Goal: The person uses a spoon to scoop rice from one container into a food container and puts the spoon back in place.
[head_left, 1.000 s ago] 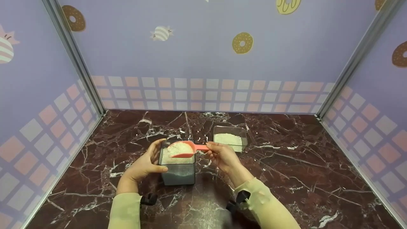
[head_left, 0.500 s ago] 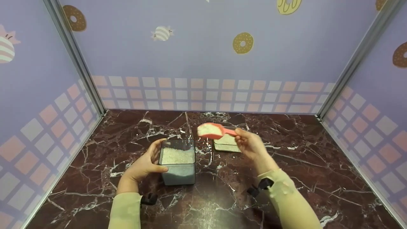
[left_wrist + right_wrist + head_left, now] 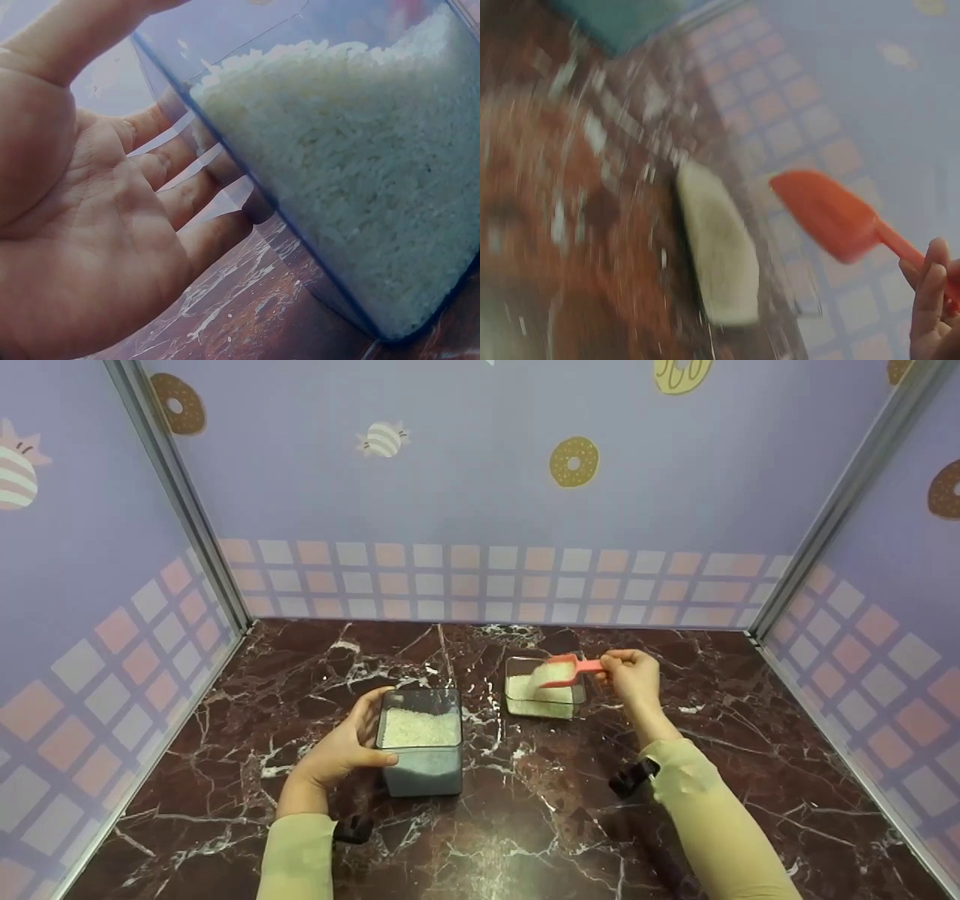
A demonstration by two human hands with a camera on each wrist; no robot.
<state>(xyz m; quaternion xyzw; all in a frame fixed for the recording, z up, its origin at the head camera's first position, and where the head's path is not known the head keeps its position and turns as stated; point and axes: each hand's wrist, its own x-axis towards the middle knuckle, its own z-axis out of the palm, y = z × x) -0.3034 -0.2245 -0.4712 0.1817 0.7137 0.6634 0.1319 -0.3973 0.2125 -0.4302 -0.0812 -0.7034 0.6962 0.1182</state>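
My left hand (image 3: 334, 754) holds the left side of a tall, clear bluish container (image 3: 425, 780), thumb at its front and fingers along its side. White rice (image 3: 352, 142) fills much of it, sloping in the left wrist view. My right hand (image 3: 634, 679) pinches the handle of a red-orange scoop (image 3: 825, 214). In the head view the scoop is tilted over a smaller clear box (image 3: 541, 710), and rice streams off its left end. That box also has rice in it. The right wrist view is blurred, and the scoop's inside is hidden there.
Stray white grains lie on the dark marbled tabletop (image 3: 480, 825) between the two containers. Purple patterned walls (image 3: 480, 510) close off the back and both sides. Metal posts (image 3: 187, 517) stand at the back corners.
The scoop of rice has moved right from above the tall container to over the smaller box, and has tipped so that rice falls. My left hand and the tall container stay in place.
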